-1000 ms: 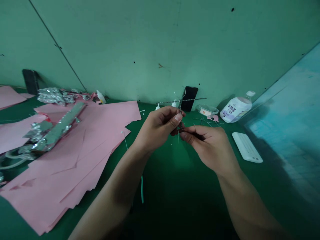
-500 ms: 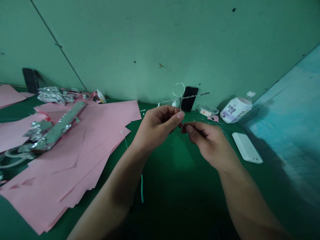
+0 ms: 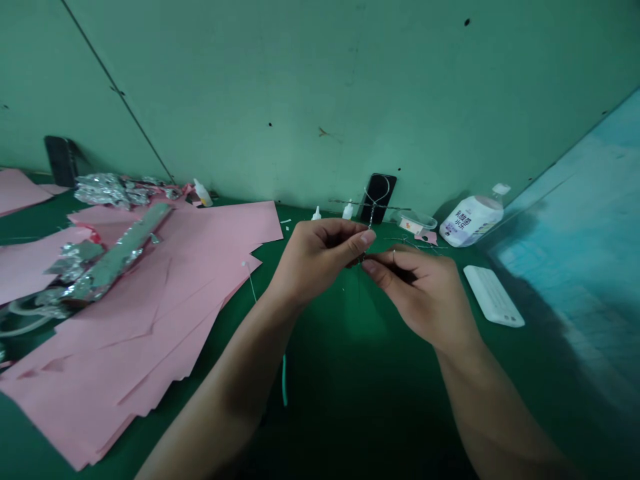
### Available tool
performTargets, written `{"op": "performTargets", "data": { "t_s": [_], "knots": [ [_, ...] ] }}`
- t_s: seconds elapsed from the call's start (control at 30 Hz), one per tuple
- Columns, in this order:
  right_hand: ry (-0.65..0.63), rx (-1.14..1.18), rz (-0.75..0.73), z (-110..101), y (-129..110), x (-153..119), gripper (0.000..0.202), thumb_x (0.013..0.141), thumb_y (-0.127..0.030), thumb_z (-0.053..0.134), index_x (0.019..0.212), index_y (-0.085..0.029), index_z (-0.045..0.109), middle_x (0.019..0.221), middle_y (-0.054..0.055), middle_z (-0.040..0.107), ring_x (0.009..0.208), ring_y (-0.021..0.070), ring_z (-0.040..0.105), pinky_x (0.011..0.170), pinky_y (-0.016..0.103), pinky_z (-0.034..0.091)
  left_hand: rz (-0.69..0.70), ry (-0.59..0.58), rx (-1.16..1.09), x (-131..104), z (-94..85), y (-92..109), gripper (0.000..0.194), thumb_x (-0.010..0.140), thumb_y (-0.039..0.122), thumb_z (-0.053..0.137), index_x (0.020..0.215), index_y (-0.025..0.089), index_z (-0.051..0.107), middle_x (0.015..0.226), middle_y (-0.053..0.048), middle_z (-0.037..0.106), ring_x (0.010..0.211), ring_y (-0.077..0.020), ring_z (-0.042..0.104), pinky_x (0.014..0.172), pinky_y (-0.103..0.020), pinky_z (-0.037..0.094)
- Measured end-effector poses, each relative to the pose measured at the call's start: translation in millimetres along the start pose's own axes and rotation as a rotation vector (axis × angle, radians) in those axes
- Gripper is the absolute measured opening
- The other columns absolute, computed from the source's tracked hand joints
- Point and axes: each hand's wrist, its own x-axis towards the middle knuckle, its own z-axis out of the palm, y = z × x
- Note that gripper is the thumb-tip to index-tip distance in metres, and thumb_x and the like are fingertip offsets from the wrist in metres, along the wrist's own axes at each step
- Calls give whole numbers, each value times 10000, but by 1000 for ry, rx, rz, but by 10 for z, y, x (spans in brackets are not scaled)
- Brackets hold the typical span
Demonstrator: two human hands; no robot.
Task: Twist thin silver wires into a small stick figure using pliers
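Observation:
A twisted wire figure (image 3: 373,212) stands up from my fingers, with a round loop on top and thin arms out to both sides. My left hand (image 3: 325,257) pinches its stem between thumb and index finger. Just below and to the right, my right hand (image 3: 420,287) is closed on the lower end of the same wire, its thumb against the index finger. Thin wire ends hang beneath the fingertips. Part of the stem is hidden behind the fingers.
Pink sheets (image 3: 165,287) with a foil-wrapped strip (image 3: 120,257) cover the left. A black phone (image 3: 387,181) leans on the wall. Glue bottles (image 3: 349,210), a clear container (image 3: 415,221), loose wires, a labelled bottle (image 3: 473,219) and a white case (image 3: 494,296) are at the back and right.
The wire figure has turned and shifted right and slightly down, so its loop now overlaps the phone. Both hands have moved slightly and keep their pinch.

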Motion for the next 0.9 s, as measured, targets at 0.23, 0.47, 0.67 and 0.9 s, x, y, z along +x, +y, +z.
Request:
{"op": "performTargets", "data": {
  "t_s": [0.23, 0.47, 0.67, 0.9],
  "knots": [
    [-2, 66, 71, 19, 29, 13, 179, 864, -371, 700, 864, -205, 767, 716, 10, 662, 586, 115, 555, 480, 250, 399, -48, -10, -170, 19, 72, -101, 237, 852, 388, 697, 785, 162, 720, 709, 9, 607, 660, -90, 540, 624, -228, 438],
    [34, 140, 87, 27, 80, 15, 164, 842, -360, 724, 878, -204, 760, 792, 32, 712, 714, 166, 637, 611, 296, 492, -182, -22, -446, 21, 174, -135, 140, 795, 306, 746, 774, 167, 737, 750, 4, 644, 712, -91, 575, 694, -235, 470],
    [86, 439, 191, 14, 242, 82, 101, 806, -304, 758, 875, -235, 781, 795, 28, 740, 774, 180, 687, 725, 338, 563, -306, -133, -472, 11, 190, -111, 177, 840, 305, 710, 925, 161, 766, 818, -27, 693, 752, -120, 652, 794, -302, 531],
    [138, 378, 203, -28, 300, 126, 129, 799, -340, 755, 847, -222, 776, 758, 30, 731, 704, 168, 668, 668, 332, 560, -289, -212, -260, 9, 129, -79, 234, 855, 293, 699, 1028, 151, 768, 730, -24, 665, 603, -82, 560, 618, -232, 485]
  ]
}}
